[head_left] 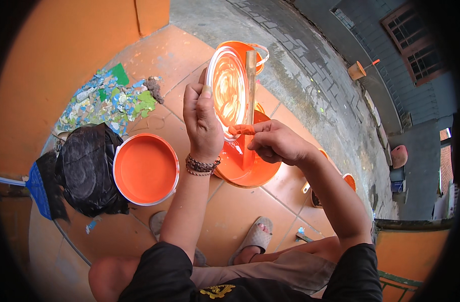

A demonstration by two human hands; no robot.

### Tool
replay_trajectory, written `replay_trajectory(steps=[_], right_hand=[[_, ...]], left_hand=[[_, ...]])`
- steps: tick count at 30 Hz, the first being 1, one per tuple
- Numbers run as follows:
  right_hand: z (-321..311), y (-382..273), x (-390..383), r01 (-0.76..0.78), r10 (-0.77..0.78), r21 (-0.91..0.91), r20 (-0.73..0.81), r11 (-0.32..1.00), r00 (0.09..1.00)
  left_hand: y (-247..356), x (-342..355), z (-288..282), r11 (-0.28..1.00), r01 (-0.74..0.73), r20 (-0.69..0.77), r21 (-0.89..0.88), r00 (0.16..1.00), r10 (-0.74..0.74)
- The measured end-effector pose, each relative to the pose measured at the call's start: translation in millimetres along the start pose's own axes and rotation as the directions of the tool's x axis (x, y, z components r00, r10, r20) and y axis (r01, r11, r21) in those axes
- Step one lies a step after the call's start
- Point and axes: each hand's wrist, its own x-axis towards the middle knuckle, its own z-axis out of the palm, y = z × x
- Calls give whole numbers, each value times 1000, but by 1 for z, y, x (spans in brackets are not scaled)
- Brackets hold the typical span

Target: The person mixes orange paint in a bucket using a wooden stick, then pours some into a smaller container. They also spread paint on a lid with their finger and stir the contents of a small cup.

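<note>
Raised over an orange paint bucket (262, 173), a white-rimmed lid (225, 85) smeared with orange paint is tilted nearly on edge, gripped by my left hand (202, 118). The paint-coated index finger of my right hand (278, 143) reaches to the lid's lower rim; its other fingers are curled, holding nothing I can see. A wooden stick (250, 75), orange toward the bottom, rises from the bucket beside the lid. Another bucket of orange paint (145, 168) sits left of my left forearm.
Paint flakes (109, 100), a black plastic bag (91, 163) and a blue dustpan (39, 189) lie left. An orange bucket (235, 46) stands behind the lid; smaller containers (348, 182) are partly behind my right arm. My sandalled feet (255, 236) rest on the tiles, beside a concrete alley (310, 80).
</note>
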Motion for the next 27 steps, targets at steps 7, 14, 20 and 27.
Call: replay_trajectory(steps=[7, 14, 20, 27], right_hand=[[-21, 25, 2, 139, -181, 663, -6, 735, 984], [15, 34, 8, 320, -308, 549, -116, 772, 944], [32, 44, 21, 302, -222, 679, -206, 669, 953], [-21, 54, 25, 138, -132, 18, -192, 990, 973]], left_hand=[[8, 8, -1, 988, 64, -65, -139, 995, -73], [11, 11, -10, 985, 16, -143, -170, 989, -41], [10, 9, -7, 992, 27, -144, -125, 988, -45], [25, 24, -22, 996, -82, -226, -31, 971, 73]])
